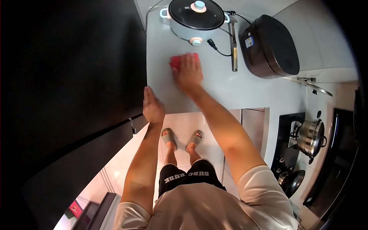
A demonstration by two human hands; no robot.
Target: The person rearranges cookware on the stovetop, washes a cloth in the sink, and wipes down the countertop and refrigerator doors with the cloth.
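Note:
My right hand (188, 73) lies palm down on a red cloth (176, 61), pressing it against the light grey countertop (222, 92). Slight blur covers the fingers and the cloth, much of which is hidden under the hand. At the counter's left front corner, my left hand (154, 107) rests with its fingers stretched out and holds nothing. It is beside the dark cabinet-like surface on the left. Just beyond the cloth stands a pale blue electric pot (188, 28) with a dark lid.
A black power plug (211, 43) and its cord lie right of the pot. Beside them is a hammer-like tool (234, 57) with a wooden handle. A dark brown rounded appliance (264, 50) stands further right. A steel pot (308, 136) sits on the black stove (285, 132).

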